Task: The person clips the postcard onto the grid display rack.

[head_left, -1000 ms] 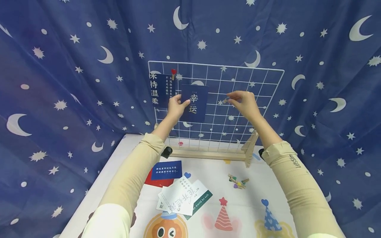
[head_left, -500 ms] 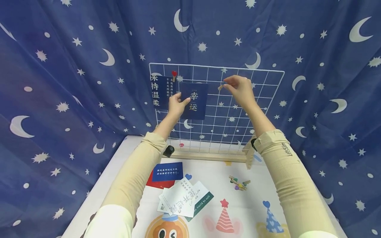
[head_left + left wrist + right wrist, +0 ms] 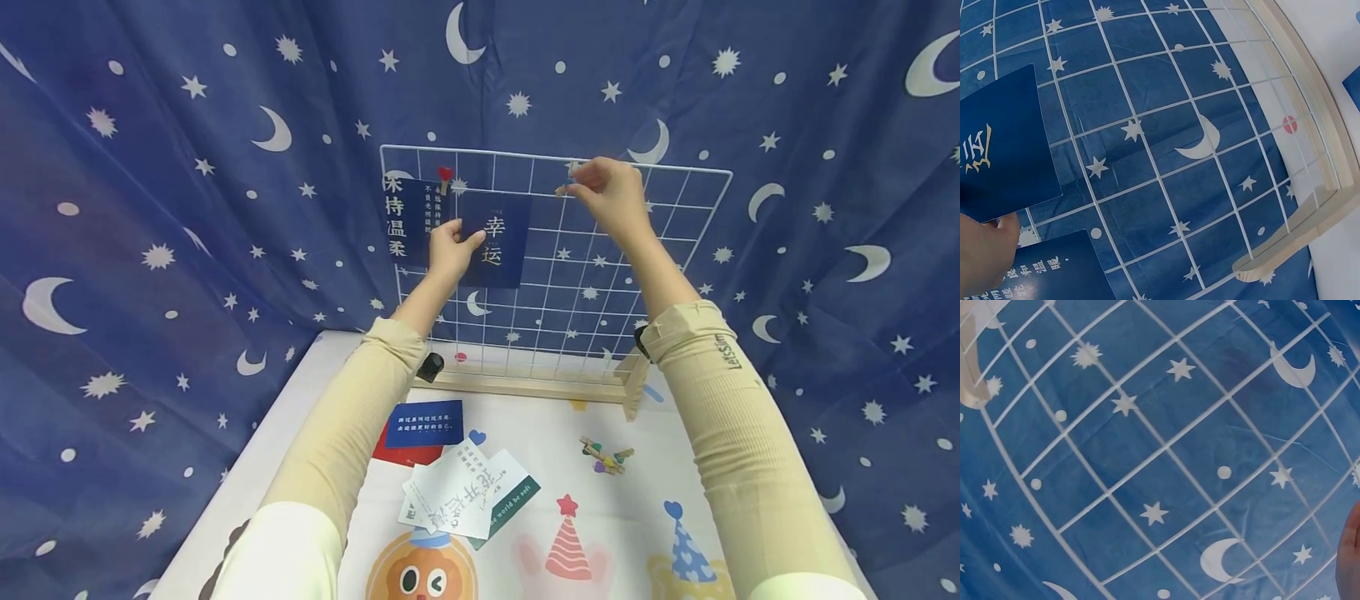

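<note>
My left hand (image 3: pixel 453 250) pinches the left edge of a dark blue card (image 3: pixel 510 250) with gold and white characters, held up against a white wire grid rack (image 3: pixel 495 153). In the left wrist view the card (image 3: pixel 1013 150) overlaps the grid. To its left, another blue card (image 3: pixel 412 221) hangs from a wooden clothespin with a red heart (image 3: pixel 446 177). My right hand (image 3: pixel 615 200), raised near the grid's top bar, pinches a small wooden clothespin (image 3: pixel 562 191), mostly hidden by the fingers. Only an edge of the right hand (image 3: pixel 1349 556) shows in the right wrist view.
The grid stands in a wooden base (image 3: pixel 525 385) at the table's back. In front lie a blue card (image 3: pixel 425 423) over a red one (image 3: pixel 405 456), and overlapping white and green cards (image 3: pixel 457 492). Several clothespins (image 3: pixel 606 457) lie piled to the right. A starry curtain hangs behind.
My right hand has risen with the clothespin to near the grid's top bar. My left hand has lifted the card slightly up the grid.
</note>
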Available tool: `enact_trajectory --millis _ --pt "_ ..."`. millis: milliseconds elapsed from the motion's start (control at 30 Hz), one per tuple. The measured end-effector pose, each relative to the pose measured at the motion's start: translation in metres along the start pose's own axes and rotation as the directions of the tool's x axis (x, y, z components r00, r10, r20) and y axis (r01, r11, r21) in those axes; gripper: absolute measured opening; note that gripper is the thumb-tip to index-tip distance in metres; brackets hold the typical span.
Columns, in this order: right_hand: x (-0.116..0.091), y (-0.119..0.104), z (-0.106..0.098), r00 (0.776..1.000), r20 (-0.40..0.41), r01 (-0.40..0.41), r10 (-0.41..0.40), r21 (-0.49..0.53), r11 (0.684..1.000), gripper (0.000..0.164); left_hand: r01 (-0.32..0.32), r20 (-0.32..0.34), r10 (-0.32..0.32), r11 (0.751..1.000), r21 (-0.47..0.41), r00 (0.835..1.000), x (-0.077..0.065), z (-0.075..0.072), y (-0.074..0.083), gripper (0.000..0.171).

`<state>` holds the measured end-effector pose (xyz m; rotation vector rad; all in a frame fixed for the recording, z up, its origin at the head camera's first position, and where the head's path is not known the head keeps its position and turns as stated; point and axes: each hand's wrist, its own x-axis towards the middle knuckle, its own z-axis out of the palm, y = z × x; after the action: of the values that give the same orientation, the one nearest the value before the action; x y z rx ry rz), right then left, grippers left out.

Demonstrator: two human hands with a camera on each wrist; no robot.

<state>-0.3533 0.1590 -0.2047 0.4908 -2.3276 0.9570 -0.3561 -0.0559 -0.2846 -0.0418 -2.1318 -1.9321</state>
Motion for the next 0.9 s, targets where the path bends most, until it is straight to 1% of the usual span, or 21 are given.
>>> enact_trajectory --millis 100,200,367,433,533,700,767,900 --pt "0.004 -0.005 0.002 1.0 -0.014 0.005 -0.005 0.0 1.0 0.018 0.006 0.003 -0.006 1.0 0.017 1.0 0.001 0.0 0.001 0.043" --pt "0.006 -0.007 0.004 1.0 -0.02 0.004 -0.004 -0.007 1.0 0.017 0.019 0.007 -0.019 1.0 0.012 1.0 0.002 0.001 0.003 0.043" --pt "0.01 -0.012 0.006 1.0 0.017 -0.012 0.013 -0.017 1.0 0.017 0.023 0.005 -0.023 1.0 -0.022 1.0 0.006 0.004 0.004 0.035" --pt "0.011 -0.014 0.007 1.0 0.024 -0.012 0.013 -0.02 1.0 0.017 0.029 -0.004 -0.029 0.999 -0.018 1.0 0.008 0.005 0.005 0.036" --pt "0.014 -0.019 0.009 1.0 -0.004 -0.019 0.019 -0.009 1.0 0.016 0.047 -0.014 -0.047 0.999 0.001 0.999 0.01 0.006 0.007 0.04" --pt "0.015 -0.025 0.015 0.996 -0.05 -0.071 0.071 0.012 0.997 0.017 0.061 -0.034 -0.061 0.998 0.011 0.998 0.011 0.008 0.008 0.049" --pt "0.016 -0.027 0.018 0.994 -0.064 -0.093 0.094 0.007 0.996 0.017 0.052 -0.041 -0.053 0.999 -0.006 0.998 0.012 0.009 0.008 0.048" --pt "0.018 -0.028 0.024 0.989 -0.096 -0.113 0.114 0.007 0.994 0.016 0.032 -0.05 -0.035 0.998 -0.052 0.998 0.011 0.01 0.007 0.04"
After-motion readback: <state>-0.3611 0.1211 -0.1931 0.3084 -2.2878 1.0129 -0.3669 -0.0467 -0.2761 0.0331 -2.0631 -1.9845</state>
